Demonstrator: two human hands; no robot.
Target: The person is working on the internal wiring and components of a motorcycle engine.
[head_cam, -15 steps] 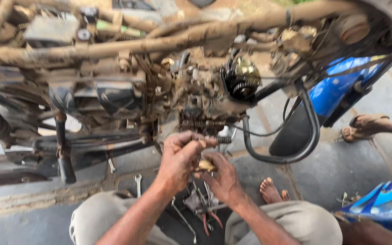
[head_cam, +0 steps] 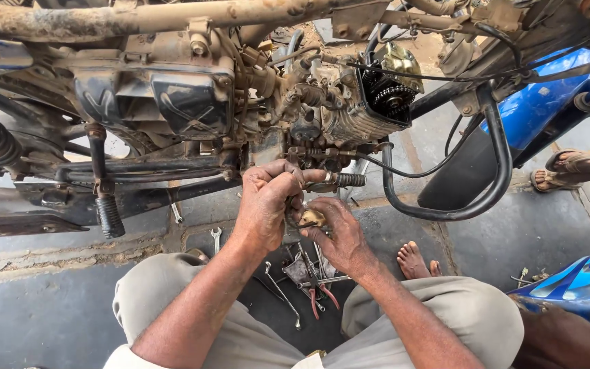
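Centrally, small brass part (head_cam: 312, 219) pinched between both hands, just below engine (head_cam: 339, 102). Left hand (head_cam: 268, 205) clenched over part from above, fingertips (head_cam: 293, 179) curled close to ribbed stub (head_cam: 349, 180) jutting from engine. Right hand (head_cam: 336, 236) gripped part from beneath, thumb pressed on it. Underneath, between knees, scattered on floor (head_cam: 56, 314): spanners (head_cam: 281, 290), red-handled pliers (head_cam: 322, 297). Own bare foot (head_cam: 414, 260) planted just right of right hand. Above, muddy frame tube (head_cam: 158, 17), exposed sprocket (head_cam: 390, 99), black curved guard bar (head_cam: 493, 178). Leftward, footpeg (head_cam: 108, 215) hung down. Far right, another person's sandalled foot (head_cam: 571, 167), beside blue panel (head_cam: 541, 102).
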